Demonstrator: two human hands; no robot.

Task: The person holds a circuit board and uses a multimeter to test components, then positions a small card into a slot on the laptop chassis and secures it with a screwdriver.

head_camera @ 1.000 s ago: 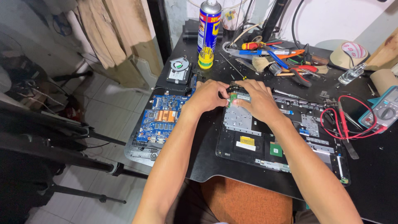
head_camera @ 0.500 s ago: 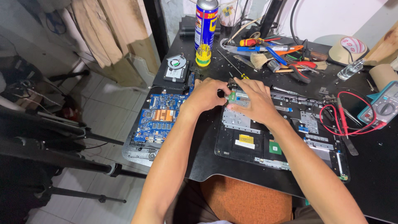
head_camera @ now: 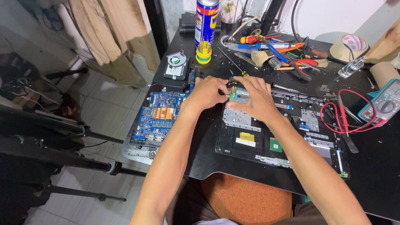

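Presently, small green part (head_camera: 233,95) sits at top of opened laptop base (head_camera: 287,141) on surface (head_camera: 375,175), btwn both hands. Left hand (head_camera: 207,93) & right hand (head_camera: 255,99) palms down, fingertips pinching it.

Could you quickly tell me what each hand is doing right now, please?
Left hand: fingers curled on the opened laptop base; grip cannot be told.
Right hand: pinching a small green part.

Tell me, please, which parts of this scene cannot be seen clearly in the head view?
- Small part between the fingertips: covered by the left hand and right hand.
- Laptop base upper left area: hidden under both hands.
- Spray can: top cut off by the upper edge.
- Multimeter: cut off by the right edge.
- Blue circuit board: its chips are too small to identify.
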